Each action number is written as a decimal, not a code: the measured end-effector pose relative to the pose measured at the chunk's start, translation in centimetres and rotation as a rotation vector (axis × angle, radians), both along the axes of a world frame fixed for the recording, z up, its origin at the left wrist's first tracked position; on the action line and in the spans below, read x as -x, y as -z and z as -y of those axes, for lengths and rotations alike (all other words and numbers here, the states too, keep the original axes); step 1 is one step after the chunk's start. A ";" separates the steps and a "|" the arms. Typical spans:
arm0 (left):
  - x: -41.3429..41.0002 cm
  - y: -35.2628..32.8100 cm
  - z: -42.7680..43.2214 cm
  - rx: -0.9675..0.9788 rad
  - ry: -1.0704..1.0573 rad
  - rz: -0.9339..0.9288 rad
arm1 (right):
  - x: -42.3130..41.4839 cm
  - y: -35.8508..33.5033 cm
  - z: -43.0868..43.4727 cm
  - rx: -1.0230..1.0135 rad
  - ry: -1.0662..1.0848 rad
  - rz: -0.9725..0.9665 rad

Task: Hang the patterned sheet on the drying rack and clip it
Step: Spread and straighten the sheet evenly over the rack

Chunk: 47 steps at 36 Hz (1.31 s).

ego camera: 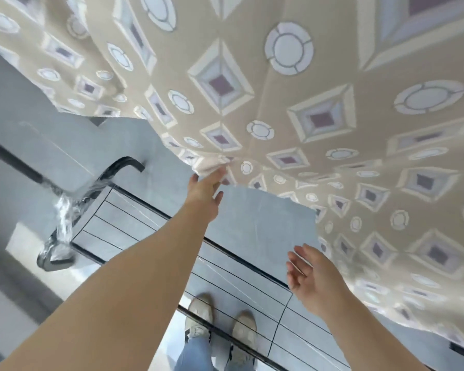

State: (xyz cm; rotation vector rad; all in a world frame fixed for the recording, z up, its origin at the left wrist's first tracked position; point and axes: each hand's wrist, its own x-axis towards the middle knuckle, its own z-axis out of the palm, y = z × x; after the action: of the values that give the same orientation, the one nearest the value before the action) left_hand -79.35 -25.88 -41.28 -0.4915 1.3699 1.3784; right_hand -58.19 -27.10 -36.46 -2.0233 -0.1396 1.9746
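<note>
one sheet (306, 116) billows above one rack (145, 204). it looks soft, light and floppy, so it is best taken at the hem or a corner. the left hand (204, 194) seems to pinch the bunched edge, though blur leaves doubt. the right hand (304, 271) is spread and holds nothing. no clips show.
</note>
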 end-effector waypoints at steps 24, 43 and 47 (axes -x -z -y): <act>1.0 0.3 6.1 0.253 0.306 -0.271 | 3.0 -0.3 1.3 0.027 0.010 -0.036; -2.9 -31.5 11.6 -0.124 0.271 -0.686 | 6.9 -27.3 4.9 -0.239 -0.228 -0.357; -3.8 -38.1 13.1 -0.187 0.201 -0.733 | 6.9 -33.9 5.6 -0.333 -0.300 -0.458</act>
State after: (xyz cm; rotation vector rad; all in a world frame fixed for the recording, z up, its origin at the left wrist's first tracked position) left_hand -75.50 -38.97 -3.15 0.3123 1.7776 1.5644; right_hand -65.12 -32.67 -2.58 -1.3701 -0.6484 2.3500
